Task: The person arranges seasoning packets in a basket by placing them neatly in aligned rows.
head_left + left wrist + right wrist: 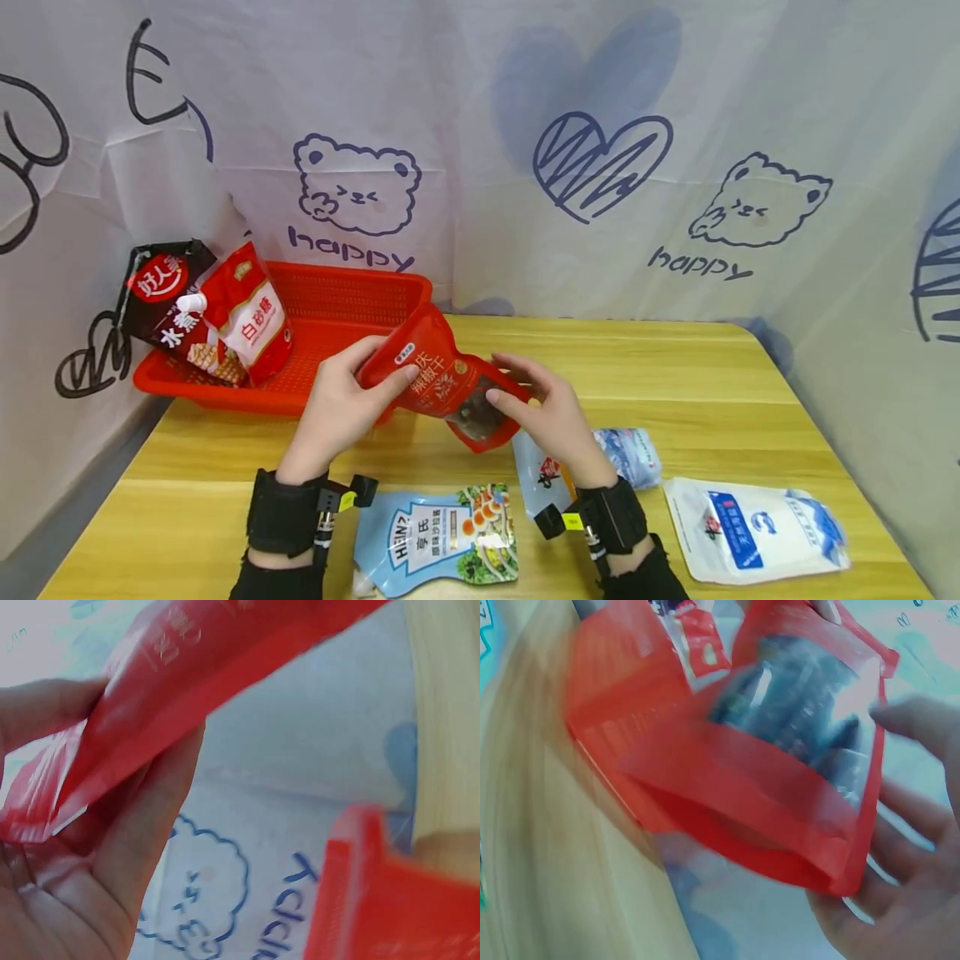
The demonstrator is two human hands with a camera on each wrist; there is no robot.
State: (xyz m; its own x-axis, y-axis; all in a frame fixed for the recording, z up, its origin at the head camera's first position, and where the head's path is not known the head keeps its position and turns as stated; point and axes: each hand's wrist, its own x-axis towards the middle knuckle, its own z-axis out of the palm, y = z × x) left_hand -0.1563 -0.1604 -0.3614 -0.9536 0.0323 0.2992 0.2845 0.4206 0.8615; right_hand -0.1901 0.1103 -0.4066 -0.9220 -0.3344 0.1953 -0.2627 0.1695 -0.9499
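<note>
Have red pouch [450,392] up off surface [675,375], tilted, windowed end toward right, overlapping near-right corner of red basket [352,296] in head view. Can't tell exact gap to rim.

Re risks (judgement only): could drop or swing pouch on early release by either side, esp. w/ dark contents [795,705] maybe sliding toward windowed end. Could twist or crease film too, from pulling at diff angles. Might catch basket corner if carried low to the left, due to closeness; could then drag basket. Might also bump black pouch [161,304] and red-and-white pouch [255,321], leaning at basket's left end w/ tops above rim; could topple over edge if hit. Could brush right wrist strap [615,512] against blue-and-white pack [628,457], just beyond strap and partly hidden. Less worried re light-blue pouch [435,537] and white pouch [757,533], both lying flat.

Re hands: gripping pouch near upper-left end w/ left hand [345,400], part-curled, thumb on front face, fingers behind per L wrist view. Pinching windowed end w/ right hand [551,412], thumb in front, fingers spread behind, prob lighter hold. Can't tell grip force. Showing bottom fold [757,840] splayed in R wrist view; can't confirm seal, img blurry.
</note>
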